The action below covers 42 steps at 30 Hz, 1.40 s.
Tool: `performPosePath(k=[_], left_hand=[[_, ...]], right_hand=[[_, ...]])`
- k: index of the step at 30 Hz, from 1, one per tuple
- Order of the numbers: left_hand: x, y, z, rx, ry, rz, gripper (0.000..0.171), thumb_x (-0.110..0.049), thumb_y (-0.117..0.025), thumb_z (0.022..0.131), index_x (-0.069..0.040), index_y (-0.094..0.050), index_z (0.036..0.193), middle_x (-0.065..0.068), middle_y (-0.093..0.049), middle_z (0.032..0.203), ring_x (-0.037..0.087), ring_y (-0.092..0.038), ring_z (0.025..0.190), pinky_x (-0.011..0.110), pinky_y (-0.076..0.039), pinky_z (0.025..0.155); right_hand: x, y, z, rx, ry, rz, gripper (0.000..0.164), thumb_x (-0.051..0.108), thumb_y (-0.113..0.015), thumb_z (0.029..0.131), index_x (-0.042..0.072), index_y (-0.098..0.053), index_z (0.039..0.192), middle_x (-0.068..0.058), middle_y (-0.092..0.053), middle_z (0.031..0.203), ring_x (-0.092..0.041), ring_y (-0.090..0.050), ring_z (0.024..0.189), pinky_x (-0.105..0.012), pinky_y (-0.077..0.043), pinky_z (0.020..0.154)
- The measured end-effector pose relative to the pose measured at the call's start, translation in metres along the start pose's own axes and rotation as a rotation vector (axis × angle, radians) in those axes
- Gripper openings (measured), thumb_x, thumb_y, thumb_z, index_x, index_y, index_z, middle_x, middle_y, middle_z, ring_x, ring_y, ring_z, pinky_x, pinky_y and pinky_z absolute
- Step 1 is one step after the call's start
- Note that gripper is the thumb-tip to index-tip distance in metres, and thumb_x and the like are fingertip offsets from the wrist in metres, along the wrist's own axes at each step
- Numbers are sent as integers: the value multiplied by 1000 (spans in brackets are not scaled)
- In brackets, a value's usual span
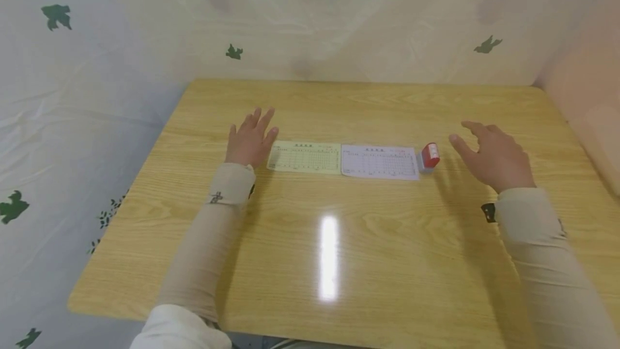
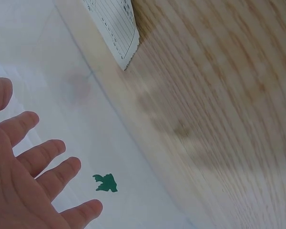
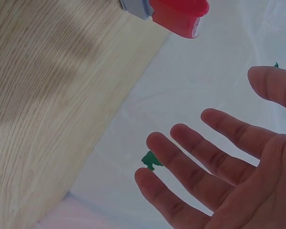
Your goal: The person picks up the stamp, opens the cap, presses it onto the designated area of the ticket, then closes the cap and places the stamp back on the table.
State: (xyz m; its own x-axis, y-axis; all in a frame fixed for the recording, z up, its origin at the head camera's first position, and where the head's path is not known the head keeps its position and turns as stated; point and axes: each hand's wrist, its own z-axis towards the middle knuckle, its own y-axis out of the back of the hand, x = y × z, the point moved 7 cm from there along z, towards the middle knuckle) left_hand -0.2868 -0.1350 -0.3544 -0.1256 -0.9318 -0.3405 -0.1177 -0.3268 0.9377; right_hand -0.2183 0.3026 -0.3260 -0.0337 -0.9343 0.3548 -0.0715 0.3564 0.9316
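lavender slip (image 1: 380, 162) flanked

fingers are spread on the left hand (image 1: 249, 141) and right hand (image 1: 500, 158), left and right of it. a yellow slip (image 1: 305, 157) is set against its left edge, a red stamp (image 1: 430, 156) just rightward, a bird-patterned sheet (image 1: 300, 26) beyond.

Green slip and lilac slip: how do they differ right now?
The green slip is pale yellow-green; the lilac slip is pale purple. The green slip lies nearer the left hand, while the lilac slip lies beside the red stamp. Both carry printed grids and lie side by side on the table.
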Motion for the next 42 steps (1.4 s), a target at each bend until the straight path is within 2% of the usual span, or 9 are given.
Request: performPosePath(k=[5, 15, 32, 42], left_hand=[[0, -2, 0, 3, -6, -7, 60, -44, -32, 111, -23, -15, 164, 12, -9, 170, 34, -9, 155, 62, -3, 122], [-3, -1, 0, -6, -12, 1, 60, -44, -32, 111, -22, -17, 164, 12, -11, 169, 34, -11, 155, 62, -5, 122], [-4, -1, -1, -4, -14, -7, 60, -43, -34, 111, -21, -18, 164, 13, -12, 169, 35, -11, 155, 62, -4, 122], [-5, 0, -4, -8, -22, -16, 59, -42, -33, 111, -20, -19, 164, 14, -14, 169, 35, -12, 155, 62, -5, 122]], right_hand=[[1, -3, 0, 15, -9, 3, 79, 61, -31, 104, 0, -33, 155, -41, -40, 143, -58, -49, 116, -77, -38, 89], [5, -7, 0, 12, -23, -5, 79, 61, -33, 104, -1, -39, 152, -39, -46, 139, -56, -50, 119, -76, -39, 90], [13, -10, 0, -34, -31, -22, 75, 60, -37, 104, -1, -47, 145, -37, -53, 131, -54, -53, 113, -69, -45, 83], [15, -11, -1, -53, -59, -30, 77, 62, -36, 103, -3, -50, 141, -36, -56, 132, -57, -51, 115, -67, -47, 82]])
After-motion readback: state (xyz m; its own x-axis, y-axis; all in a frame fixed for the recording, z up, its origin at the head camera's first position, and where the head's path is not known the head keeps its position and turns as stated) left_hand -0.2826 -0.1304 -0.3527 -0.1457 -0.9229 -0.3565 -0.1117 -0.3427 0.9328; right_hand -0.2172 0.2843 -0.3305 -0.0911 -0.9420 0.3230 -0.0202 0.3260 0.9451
